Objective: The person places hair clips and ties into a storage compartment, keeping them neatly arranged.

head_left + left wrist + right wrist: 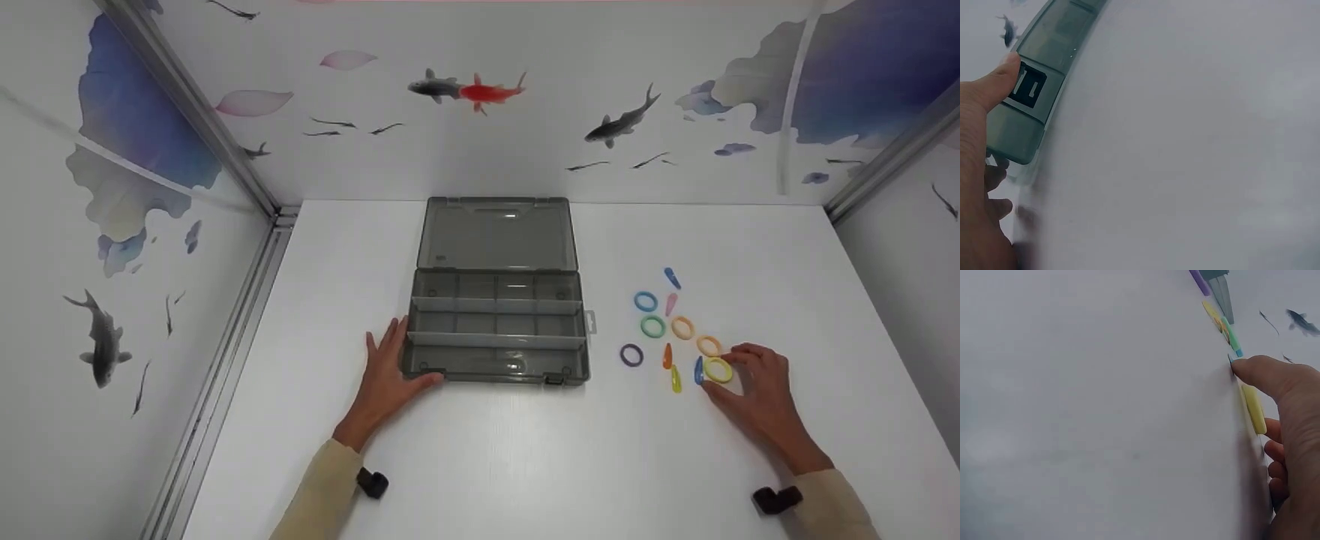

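Smoky grey translucent plastic makes up the organiser box (496,330), which lies flat at the middle of the white table (480,465) with its lid (498,234) folded back away from the person, so that the shallow compartments between the long dividers face up and can be reached from above; they look empty. The left hand (388,370) rests against the box's near left corner, fingers straight and spread along the side wall and the thumb laid on the front edge by a latch, a hold that seems meant to steady the light case. The left wrist view shows that thumb (995,81) pressed to the smooth front rim beside a dark latch slot. To the right of the box, well apart from it, lies a loose cluster of small things: soft-looking hair rings in blue (646,301), green (652,326), orange (682,328) and purple (631,355), and slim glossy snap clips, among them a blue one (672,278), a pink one (670,304) and an orange one (667,355). The right hand (752,394) sits at the cluster's near right edge, its thumb and curled fingers closing round the yellow ring (718,370), which lies flat on the table. From the right wrist the thumb tip (1244,368) touches the table at the ring's edge (1253,409); whether the ring is lifted yet I cannot tell. Both sleeves are cream.
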Action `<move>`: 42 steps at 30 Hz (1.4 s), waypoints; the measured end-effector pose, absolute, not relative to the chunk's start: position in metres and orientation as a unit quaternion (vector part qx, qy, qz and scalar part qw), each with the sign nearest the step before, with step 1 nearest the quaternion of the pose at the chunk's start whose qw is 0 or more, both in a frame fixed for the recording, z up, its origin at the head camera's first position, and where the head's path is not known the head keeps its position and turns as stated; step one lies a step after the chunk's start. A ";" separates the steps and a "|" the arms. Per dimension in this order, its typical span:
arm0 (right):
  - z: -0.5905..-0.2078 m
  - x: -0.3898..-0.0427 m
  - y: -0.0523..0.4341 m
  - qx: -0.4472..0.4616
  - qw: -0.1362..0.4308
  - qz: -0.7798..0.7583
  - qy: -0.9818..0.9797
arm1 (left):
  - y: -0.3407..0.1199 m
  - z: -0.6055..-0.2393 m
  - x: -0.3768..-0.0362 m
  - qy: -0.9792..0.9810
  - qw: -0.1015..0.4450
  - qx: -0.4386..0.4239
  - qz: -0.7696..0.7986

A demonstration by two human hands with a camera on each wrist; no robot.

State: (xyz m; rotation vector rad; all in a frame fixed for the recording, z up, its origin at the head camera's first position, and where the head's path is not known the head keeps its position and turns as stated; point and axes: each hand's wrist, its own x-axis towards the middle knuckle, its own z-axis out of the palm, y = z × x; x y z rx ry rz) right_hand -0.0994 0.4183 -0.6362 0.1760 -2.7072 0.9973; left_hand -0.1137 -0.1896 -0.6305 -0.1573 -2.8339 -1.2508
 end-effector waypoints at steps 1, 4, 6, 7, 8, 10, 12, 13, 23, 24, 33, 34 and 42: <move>-0.637 -0.099 0.418 0.059 0.125 0.342 -0.930 | -0.189 -0.630 -0.114 -0.913 0.017 -0.051 -0.404; -0.637 -0.098 0.417 0.051 0.119 0.346 -0.929 | -0.188 -0.630 -0.114 -0.914 0.014 -0.052 -0.402; -0.637 -0.097 0.416 0.047 0.118 0.348 -0.929 | -0.188 -0.631 -0.114 -0.915 0.014 -0.051 -0.400; -0.637 -0.097 0.415 0.045 0.120 0.348 -0.929 | -0.187 -0.632 -0.114 -0.915 0.014 -0.050 -0.400; -0.637 -0.098 0.415 0.045 0.123 0.350 -0.928 | -0.187 -0.632 -0.114 -0.915 0.016 -0.048 -0.401; -0.637 -0.098 0.414 0.045 0.131 0.347 -0.928 | -0.186 -0.633 -0.114 -0.914 0.019 -0.048 -0.403; -0.638 -0.099 0.414 0.045 0.137 0.345 -0.927 | -0.186 -0.633 -0.114 -0.913 0.024 -0.049 -0.404; -0.638 -0.100 0.413 0.044 0.139 0.345 -0.927 | -0.186 -0.633 -0.114 -0.912 0.027 -0.048 -0.406; -0.639 -0.100 0.413 0.041 0.145 0.347 -0.926 | -0.185 -0.640 -0.113 -0.911 0.033 -0.048 -0.409; -0.639 -0.100 0.413 0.042 0.148 0.351 -0.924 | -0.185 -0.640 -0.113 -0.910 0.032 -0.047 -0.410; -0.635 -0.099 0.413 0.032 0.142 0.357 -0.923 | -0.183 -0.637 -0.112 -0.906 0.020 -0.037 -0.422; -0.634 -0.099 0.413 0.023 0.135 0.357 -0.924 | -0.183 -0.637 -0.113 -0.906 0.020 -0.037 -0.421; -0.619 -0.110 0.410 -0.012 0.091 0.349 -0.933 | -0.182 -0.637 -0.115 -0.905 0.021 -0.039 -0.423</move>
